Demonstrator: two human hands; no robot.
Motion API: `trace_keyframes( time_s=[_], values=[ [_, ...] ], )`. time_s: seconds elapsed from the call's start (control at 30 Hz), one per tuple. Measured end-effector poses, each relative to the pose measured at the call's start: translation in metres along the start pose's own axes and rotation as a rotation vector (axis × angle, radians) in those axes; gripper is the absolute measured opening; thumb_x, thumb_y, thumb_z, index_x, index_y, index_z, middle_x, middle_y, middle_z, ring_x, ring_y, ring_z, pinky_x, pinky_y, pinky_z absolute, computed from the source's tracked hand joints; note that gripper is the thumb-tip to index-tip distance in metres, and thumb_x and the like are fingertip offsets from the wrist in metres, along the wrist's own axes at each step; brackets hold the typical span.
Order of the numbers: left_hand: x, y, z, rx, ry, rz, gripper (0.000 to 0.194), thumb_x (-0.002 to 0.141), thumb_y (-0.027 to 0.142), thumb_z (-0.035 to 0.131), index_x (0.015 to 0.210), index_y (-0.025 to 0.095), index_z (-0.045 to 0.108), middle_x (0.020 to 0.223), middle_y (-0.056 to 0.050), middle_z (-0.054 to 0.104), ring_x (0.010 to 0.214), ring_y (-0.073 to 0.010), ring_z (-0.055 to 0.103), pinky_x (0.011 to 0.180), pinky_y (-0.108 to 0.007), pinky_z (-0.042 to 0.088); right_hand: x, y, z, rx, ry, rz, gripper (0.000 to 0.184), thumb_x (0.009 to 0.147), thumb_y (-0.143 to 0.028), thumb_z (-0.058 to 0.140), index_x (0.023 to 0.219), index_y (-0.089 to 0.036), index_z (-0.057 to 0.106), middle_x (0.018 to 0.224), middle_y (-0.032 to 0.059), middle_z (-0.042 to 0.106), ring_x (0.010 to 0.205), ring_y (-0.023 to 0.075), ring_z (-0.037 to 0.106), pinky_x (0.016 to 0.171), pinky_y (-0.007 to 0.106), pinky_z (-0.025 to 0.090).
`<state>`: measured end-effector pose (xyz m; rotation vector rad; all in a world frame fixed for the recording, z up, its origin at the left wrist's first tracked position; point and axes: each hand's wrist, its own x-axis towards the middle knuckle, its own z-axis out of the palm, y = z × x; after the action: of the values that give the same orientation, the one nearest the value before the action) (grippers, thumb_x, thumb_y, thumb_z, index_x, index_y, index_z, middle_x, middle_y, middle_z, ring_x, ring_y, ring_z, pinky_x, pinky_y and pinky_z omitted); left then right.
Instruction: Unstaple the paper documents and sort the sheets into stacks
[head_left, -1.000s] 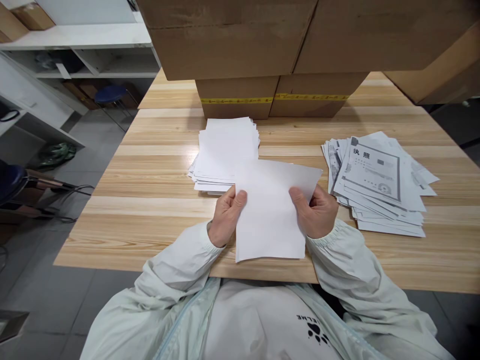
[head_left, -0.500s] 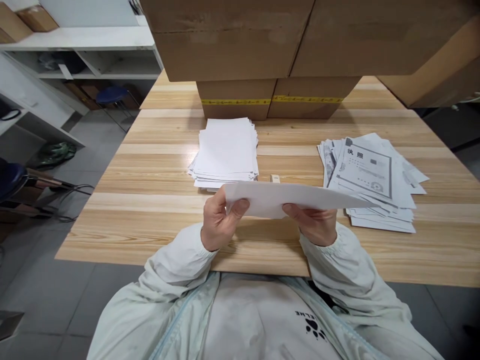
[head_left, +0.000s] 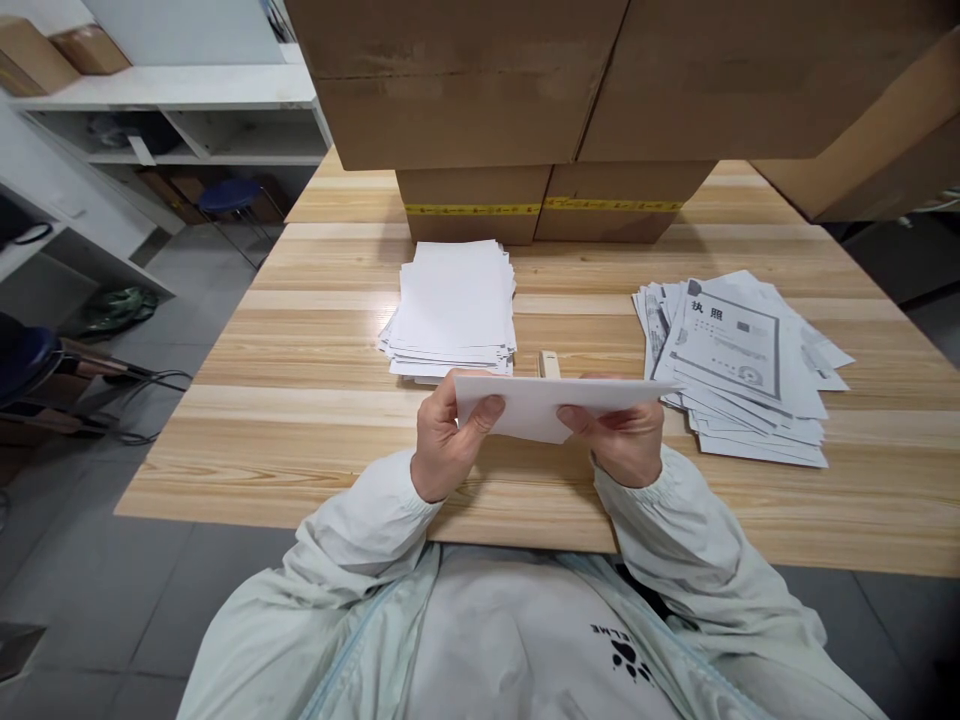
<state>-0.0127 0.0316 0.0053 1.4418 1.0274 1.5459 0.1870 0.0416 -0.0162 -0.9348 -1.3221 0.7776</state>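
Note:
White paper sheets [head_left: 536, 402] are held up near the table's front edge, seen almost edge-on. My left hand [head_left: 448, 440] is closed on their left side, thumb on the near face. At the other side my right hand [head_left: 619, 440] grips them the same way. Just behind the held paper lies a small pale object, perhaps a stapler [head_left: 549, 364], partly hidden by it. A stack of blank-faced paper [head_left: 456, 305] sits beyond my left hand. To the right of my right hand is a fanned, uneven pile of printed sheets [head_left: 739, 350].
Large cardboard boxes [head_left: 465, 90] are stacked at the back of the wooden table [head_left: 262, 430], with yellow tape on the lower ones. Another box [head_left: 862, 150] stands at the far right. On the left are white shelves [head_left: 187, 88], blue stools [head_left: 229, 195] and cables on the floor.
The held paper has tipped from facing me to nearly edge-on, uncovering part of the small pale object behind it. Both hands keep their grip. The piles stay put.

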Motion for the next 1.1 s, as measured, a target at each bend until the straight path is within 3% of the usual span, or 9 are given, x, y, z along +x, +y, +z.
trace_keyframes(
  time_s=[0.2,0.37,0.53,0.67,0.8,0.87,0.93,1.03,1.1],
  values=[
    [-0.003,-0.007,0.000,-0.035,0.003,-0.022,0.023,0.085,0.040,0.069,0.094,0.019,0.071,0.077,-0.001,0.068,0.072,-0.0126,0.060,0.072,-0.024,0.050,0.000,0.000,0.000,-0.023,0.018,-0.026,0.018,0.066,-0.020,0.085,0.081,-0.026,0.078,0.083,-0.0005,0.079,0.072,0.0202,0.072,0.066,0.034,0.060],
    [-0.003,-0.006,0.002,-0.037,-0.013,-0.055,0.026,0.086,0.043,0.067,0.096,0.019,0.071,0.082,-0.002,0.071,0.074,-0.0138,0.062,0.074,-0.026,0.051,-0.002,0.002,0.000,-0.068,0.014,0.027,0.018,0.068,-0.032,0.085,0.082,-0.025,0.077,0.086,0.0018,0.078,0.076,0.0230,0.072,0.070,0.038,0.060],
    [-0.006,0.003,0.005,-0.006,-0.061,-0.115,0.035,0.088,0.050,0.062,0.098,0.018,0.069,0.082,-0.004,0.072,0.074,-0.0158,0.064,0.070,-0.026,0.052,-0.015,-0.002,-0.002,-0.168,0.103,0.051,0.027,0.090,-0.047,0.061,0.087,-0.023,0.073,0.077,0.0041,0.073,0.070,0.0208,0.067,0.065,0.035,0.057],
    [-0.020,0.016,0.012,-0.013,-0.075,-0.219,0.040,0.089,0.041,0.064,0.124,0.022,0.058,0.089,-0.002,0.072,0.072,-0.0140,0.064,0.066,-0.024,0.051,-0.035,-0.020,-0.014,-0.396,0.237,0.083,0.021,0.089,-0.042,0.064,0.093,-0.023,0.070,0.067,0.0017,0.067,0.060,0.0175,0.061,0.062,0.031,0.054],
    [-0.044,0.013,0.020,0.136,-0.244,-0.398,0.079,0.088,0.029,0.062,0.156,0.024,0.021,0.081,-0.001,0.069,0.061,-0.0148,0.059,0.067,-0.026,0.051,-0.066,-0.024,-0.035,-0.461,0.071,0.335,0.044,0.089,-0.043,0.063,0.129,-0.024,0.061,0.112,0.0085,0.072,0.097,0.0245,0.068,0.084,0.038,0.056],
    [-0.054,0.007,0.022,0.251,-0.353,-0.446,0.085,0.088,0.026,0.060,0.158,0.022,0.013,0.088,-0.003,0.070,0.064,-0.0167,0.059,0.072,-0.029,0.050,-0.083,-0.017,-0.045,-0.441,-0.012,0.472,0.053,0.091,-0.045,0.059,0.139,-0.025,0.052,0.133,0.0105,0.064,0.117,0.0274,0.063,0.098,0.044,0.052],
    [-0.059,0.003,0.023,0.322,-0.449,-0.463,0.085,0.088,0.022,0.054,0.159,0.021,0.008,0.095,-0.005,0.070,0.069,-0.0179,0.060,0.077,-0.031,0.049,-0.099,-0.008,-0.055,-0.431,-0.014,0.561,0.055,0.093,-0.046,0.056,0.143,-0.025,0.048,0.141,0.0112,0.058,0.125,0.0283,0.058,0.105,0.049,0.047],
    [-0.059,0.002,0.027,0.355,-0.550,-0.435,0.077,0.087,0.016,0.048,0.158,0.022,0.017,0.094,-0.004,0.067,0.071,-0.0174,0.058,0.080,-0.031,0.048,-0.108,0.002,-0.070,-0.424,0.050,0.559,0.058,0.093,-0.045,0.057,0.145,-0.026,0.045,0.144,0.0114,0.056,0.130,0.0279,0.055,0.108,0.049,0.045],
    [-0.054,0.002,0.030,0.338,-0.594,-0.459,0.064,0.084,0.013,0.050,0.147,0.021,0.043,0.084,-0.002,0.064,0.069,-0.0161,0.056,0.077,-0.029,0.048,-0.104,0.005,-0.079,-0.423,0.050,0.529,0.058,0.092,-0.044,0.058,0.146,-0.026,0.045,0.143,0.0108,0.057,0.130,0.0274,0.055,0.108,0.048,0.045]
  ],
)
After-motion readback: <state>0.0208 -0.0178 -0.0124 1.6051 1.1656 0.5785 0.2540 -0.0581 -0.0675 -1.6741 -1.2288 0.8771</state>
